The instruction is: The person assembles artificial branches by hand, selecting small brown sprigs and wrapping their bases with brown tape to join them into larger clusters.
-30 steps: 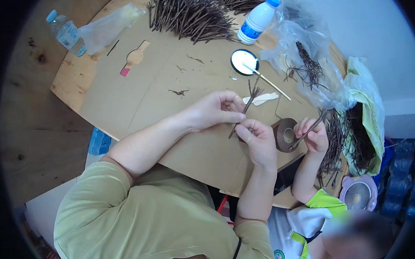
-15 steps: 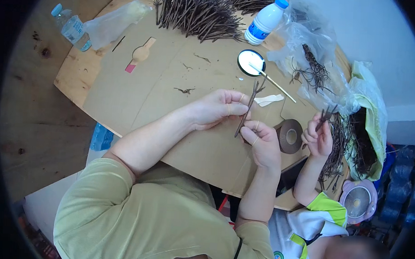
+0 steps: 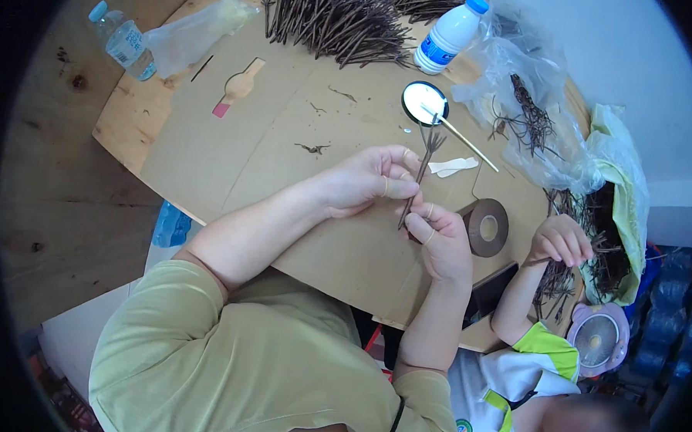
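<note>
A thin brown twig bundle [image 3: 423,164], branching at its top, stands tilted between my two hands. My left hand [image 3: 372,180] pinches it around the middle with thumb and fingertips. Lower on the stem, my right hand [image 3: 443,237] closes its thumb and forefinger. Yellowish bands circle some of my fingers. A roll of brown tape [image 3: 486,227] stands beside my right hand. Just beyond the twig tips is a dark-rimmed lid of white paste [image 3: 423,98], with a thin stick [image 3: 471,143] resting in it. White flat strips [image 3: 452,167] lie near the tips.
Brown twigs [image 3: 335,26] pile up at the back, beside a white bottle [image 3: 452,35]. A clear bottle [image 3: 123,42] is far left. Another person's hand [image 3: 565,241] is at right, near an open bag [image 3: 620,205] of twigs. A dark flat device [image 3: 488,295] lies at the cardboard's [image 3: 233,157] near edge.
The twig bundle has turned between my fingers, and its forked tips look more fanned. The other person's hand has moved right and down, over the twigs by the bag.
</note>
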A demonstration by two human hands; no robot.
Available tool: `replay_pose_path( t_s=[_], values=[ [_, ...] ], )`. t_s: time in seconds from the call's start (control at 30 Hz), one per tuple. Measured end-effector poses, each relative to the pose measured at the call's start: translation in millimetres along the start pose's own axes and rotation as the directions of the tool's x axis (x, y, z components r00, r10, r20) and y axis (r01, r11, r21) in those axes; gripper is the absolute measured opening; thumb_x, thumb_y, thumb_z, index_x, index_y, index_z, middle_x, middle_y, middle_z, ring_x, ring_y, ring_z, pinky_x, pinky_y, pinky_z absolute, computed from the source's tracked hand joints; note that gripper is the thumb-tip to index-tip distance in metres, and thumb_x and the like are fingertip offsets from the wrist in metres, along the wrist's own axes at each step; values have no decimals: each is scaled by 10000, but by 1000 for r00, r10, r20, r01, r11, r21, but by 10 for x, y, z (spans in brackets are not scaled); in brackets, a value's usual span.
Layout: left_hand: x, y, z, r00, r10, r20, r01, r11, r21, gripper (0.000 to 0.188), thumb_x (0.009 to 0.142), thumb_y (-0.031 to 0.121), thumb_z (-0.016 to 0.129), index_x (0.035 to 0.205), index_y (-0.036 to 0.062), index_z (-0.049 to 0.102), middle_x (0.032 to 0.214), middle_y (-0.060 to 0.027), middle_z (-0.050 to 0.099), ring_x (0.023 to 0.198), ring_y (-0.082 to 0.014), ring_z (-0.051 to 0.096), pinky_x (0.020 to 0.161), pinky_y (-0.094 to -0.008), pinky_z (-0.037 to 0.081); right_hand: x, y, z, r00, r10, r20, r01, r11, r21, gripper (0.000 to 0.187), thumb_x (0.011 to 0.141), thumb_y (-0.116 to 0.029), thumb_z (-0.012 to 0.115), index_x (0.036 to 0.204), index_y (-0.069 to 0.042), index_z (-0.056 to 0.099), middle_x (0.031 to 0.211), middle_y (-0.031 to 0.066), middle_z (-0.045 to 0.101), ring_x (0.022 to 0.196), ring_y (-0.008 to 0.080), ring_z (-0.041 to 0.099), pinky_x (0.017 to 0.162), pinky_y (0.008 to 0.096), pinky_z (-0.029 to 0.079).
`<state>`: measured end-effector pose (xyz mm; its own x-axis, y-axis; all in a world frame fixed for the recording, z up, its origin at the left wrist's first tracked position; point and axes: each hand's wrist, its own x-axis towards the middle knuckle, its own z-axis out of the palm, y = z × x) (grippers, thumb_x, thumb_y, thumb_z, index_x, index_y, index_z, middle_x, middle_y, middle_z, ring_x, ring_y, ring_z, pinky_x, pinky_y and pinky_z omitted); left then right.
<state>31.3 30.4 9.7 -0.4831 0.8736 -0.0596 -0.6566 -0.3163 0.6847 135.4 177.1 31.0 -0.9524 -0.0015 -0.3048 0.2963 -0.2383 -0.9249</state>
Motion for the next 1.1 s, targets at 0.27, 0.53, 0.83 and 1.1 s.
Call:
replay_pose_path(
  t_s=[0.27,0.53,0.83,1.1],
  values=[
    [27,-29,78,996,83,-33,-71,960,270,337,803,51,583,1115,4,465,750,1,568,751,-76,555,695,-216,439,23,78,-28,998,-39,-57,40,999,9,82,803,-45,583,872,-7,602,756,-10,583,649,40,492,603,174,394],
    [11,-10,17,1000,5,-9,-4,1000,13,254,809,52,580,1049,22,502,764,0,565,739,-69,546,702,-214,439,-26,-25,-15,999,-40,-19,40,999,19,86,796,-42,589,870,1,600,754,3,586,650,50,499,601,182,401],
    [31,-78,13,996,76,-48,-58,950,306,185,816,63,578,994,21,549,860,-26,600,794,-62,546,726,-214,440,17,45,-70,998,-57,2,57,998,40,86,801,-52,586,866,2,595,784,24,596,656,59,510,599,189,408],
    [7,-3,73,1000,-2,-29,4,999,49,252,822,73,571,1061,-2,541,860,-23,594,804,-68,545,749,-228,437,9,60,-99,998,-59,-20,61,994,96,78,801,-49,585,865,-5,594,778,16,590,662,61,516,593,189,414]
  ],
)
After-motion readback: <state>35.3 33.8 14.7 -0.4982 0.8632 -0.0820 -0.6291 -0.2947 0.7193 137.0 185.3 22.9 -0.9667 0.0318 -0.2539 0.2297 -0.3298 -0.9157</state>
